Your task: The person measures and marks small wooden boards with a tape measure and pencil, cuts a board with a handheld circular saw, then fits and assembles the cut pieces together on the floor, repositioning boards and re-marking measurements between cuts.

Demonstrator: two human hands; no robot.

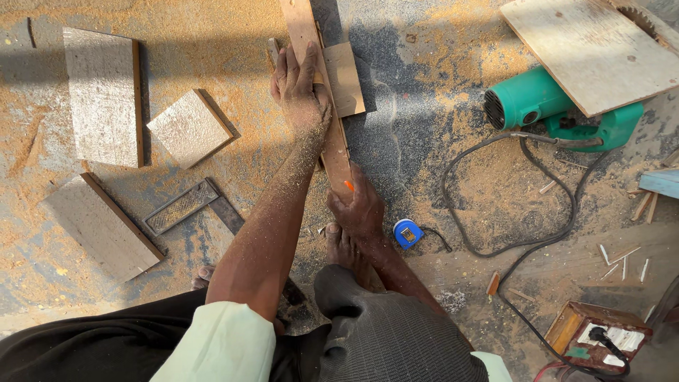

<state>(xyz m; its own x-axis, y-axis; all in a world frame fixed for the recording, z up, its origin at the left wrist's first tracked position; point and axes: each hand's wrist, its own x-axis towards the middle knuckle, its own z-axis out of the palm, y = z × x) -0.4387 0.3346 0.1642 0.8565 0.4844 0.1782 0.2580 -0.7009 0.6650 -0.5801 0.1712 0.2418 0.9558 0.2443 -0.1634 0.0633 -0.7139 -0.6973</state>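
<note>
A long narrow wooden strip (pixel 303 28) lies on the sawdust-covered ground, running away from me. My left hand (pixel 300 85) presses flat on it, fingers stretched along the wood. A small square board (pixel 346 76) lies under the strip beside that hand. My right hand (pixel 359 206) is closed around an orange pencil (pixel 349 186) at the strip's near end, tip against the wood. My bare foot (pixel 341 247) rests just below that hand.
Several board offcuts (pixel 102 95) and a metal try square (pixel 185 205) lie left. A blue tape measure (pixel 407 233) sits right of my hand. A green power saw (pixel 537 102) under a board (pixel 594 49), its cable (pixel 509 240) and a socket box (pixel 598 338) fill the right.
</note>
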